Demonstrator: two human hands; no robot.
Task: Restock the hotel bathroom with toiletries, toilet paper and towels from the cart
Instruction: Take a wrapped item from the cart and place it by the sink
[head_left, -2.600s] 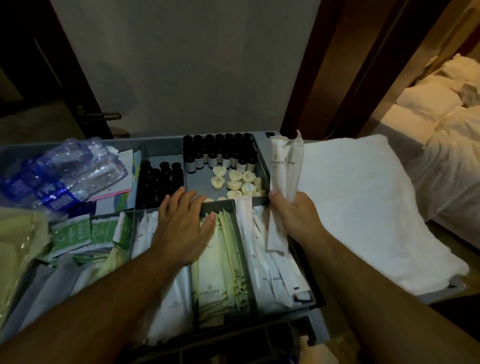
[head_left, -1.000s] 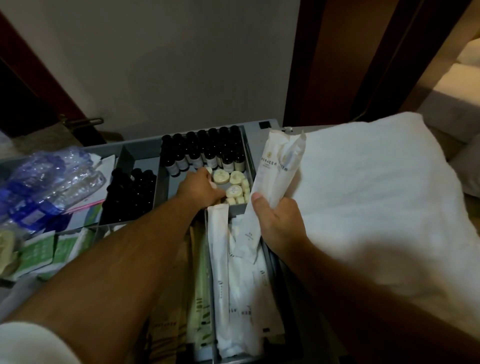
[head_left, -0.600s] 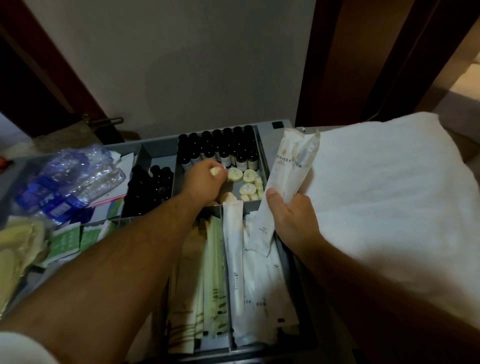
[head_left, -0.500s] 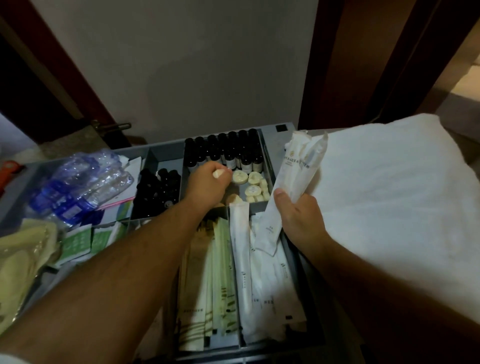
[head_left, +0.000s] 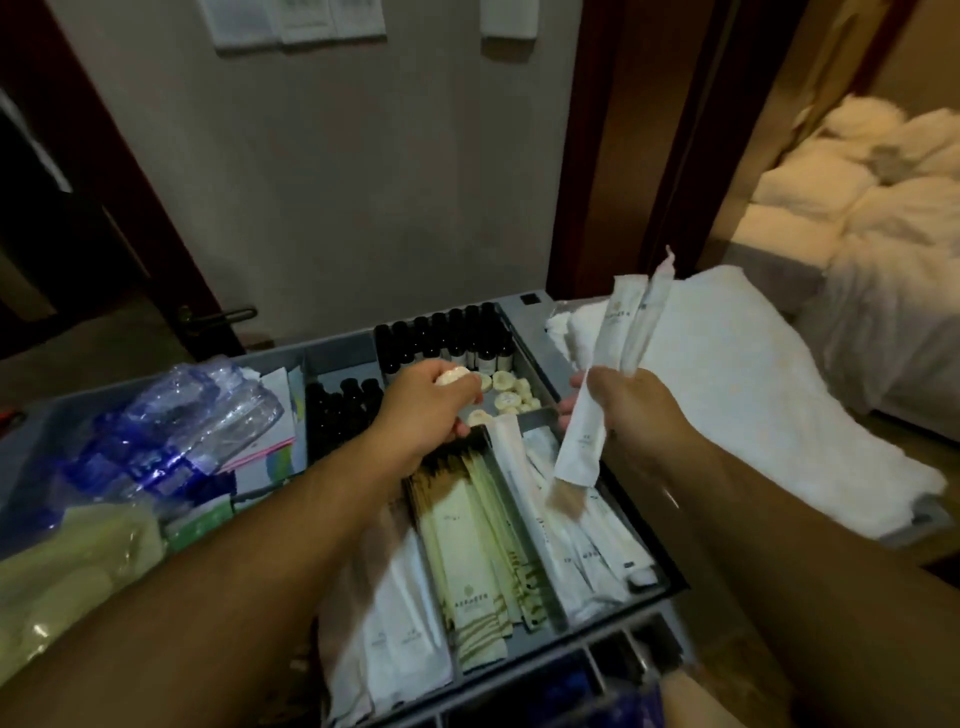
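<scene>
The grey cart tray (head_left: 524, 340) is divided into compartments. My left hand (head_left: 423, 410) hovers above the rear compartment and pinches a small round wrapped soap (head_left: 453, 375). More round soaps (head_left: 506, 391) lie there, in front of a row of small dark bottles (head_left: 452, 338). My right hand (head_left: 626, 402) grips a bundle of long white sachets (head_left: 610, 374) upright above the tray. Long white and cream sachets (head_left: 470, 540) fill the near compartments. A stack of folded white towels (head_left: 737, 395) lies on the cart's right side.
Shrink-wrapped water bottles (head_left: 171, 431) and green packets (head_left: 200, 525) lie on the cart's left. More dark bottles (head_left: 343, 410) fill a middle compartment. A wall (head_left: 337, 182) stands behind the cart, a dark door with a handle (head_left: 223, 314) to the left, a bed (head_left: 883, 208) beyond the right doorway.
My left hand moved from the front sachets to the soap compartment, picked up a round soap and has lifted it. My right hand kept the sachet bundle and turned it slightly.
</scene>
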